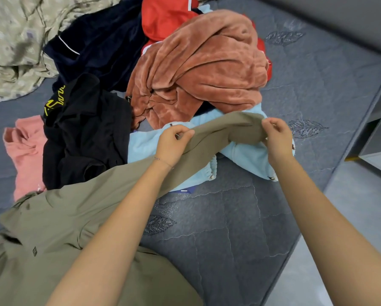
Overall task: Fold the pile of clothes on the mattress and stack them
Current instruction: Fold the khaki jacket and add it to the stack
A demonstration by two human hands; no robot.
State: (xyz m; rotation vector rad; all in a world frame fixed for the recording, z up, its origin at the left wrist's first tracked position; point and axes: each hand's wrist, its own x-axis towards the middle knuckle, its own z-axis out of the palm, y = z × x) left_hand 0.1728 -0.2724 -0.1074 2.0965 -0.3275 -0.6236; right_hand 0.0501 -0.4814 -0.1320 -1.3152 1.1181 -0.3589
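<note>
Both hands up over the grey mattress (240,228): left hand (173,143) and right hand (278,138) each pinched closed on one stretched sleeve of the olive shirt (59,219), its body slumped at near left. Sleeve crossing a light blue garment (249,155); behind, rust fleece (202,69), black top (85,133), pink piece (24,149), unfolded. Exact grip of right fingers (268,124) unclear, probably at cuff.

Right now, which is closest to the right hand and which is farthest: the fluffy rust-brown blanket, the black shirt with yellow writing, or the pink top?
From the right hand:
1. The fluffy rust-brown blanket, just behind the hand in the middle of the pile.
2. The black shirt with yellow writing, further left, past the left hand.
3. The pink top, at the far left edge.
</note>
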